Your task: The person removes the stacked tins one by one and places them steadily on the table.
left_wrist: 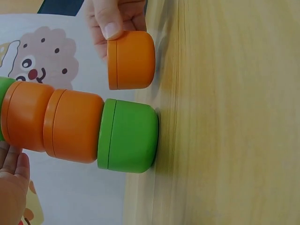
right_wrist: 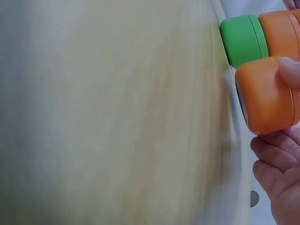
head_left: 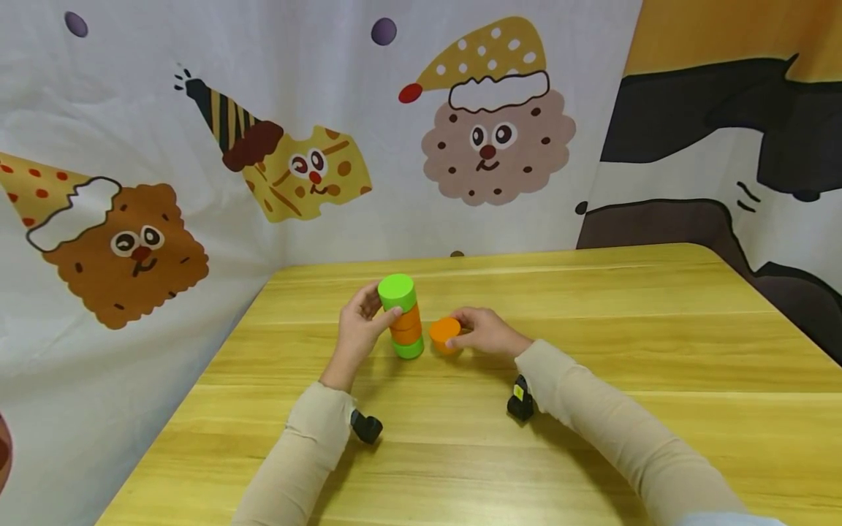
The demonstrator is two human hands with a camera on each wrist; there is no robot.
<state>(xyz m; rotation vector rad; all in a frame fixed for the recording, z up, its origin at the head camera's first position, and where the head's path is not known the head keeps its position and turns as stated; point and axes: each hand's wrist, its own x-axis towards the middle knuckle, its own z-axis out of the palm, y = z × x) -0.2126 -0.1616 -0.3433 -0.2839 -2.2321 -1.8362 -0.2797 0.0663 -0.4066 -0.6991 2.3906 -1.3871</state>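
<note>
A stack of small round containers stands on the table, with a green one [head_left: 409, 351] at the bottom, two orange ones [left_wrist: 75, 124] in the middle and another green one [head_left: 397, 291] on top. My left hand [head_left: 358, 329] holds the stack near its top, thumb in front and fingers behind. Just to the right, my right hand [head_left: 490, 332] grips a loose orange container [head_left: 445, 332] between thumb and fingers. In the right wrist view this container [right_wrist: 262, 93] looks slightly tilted, close over the wood, and overlaps the stack's green base [right_wrist: 243, 42].
The wooden tabletop [head_left: 447, 467] extends around both hands. Behind it hangs a pale cloth [head_left: 395, 226] printed with cartoon biscuits and cheese. A small black wrist camera sits under each sleeve, the left one [head_left: 366, 427] and the right one [head_left: 520, 402], low over the table.
</note>
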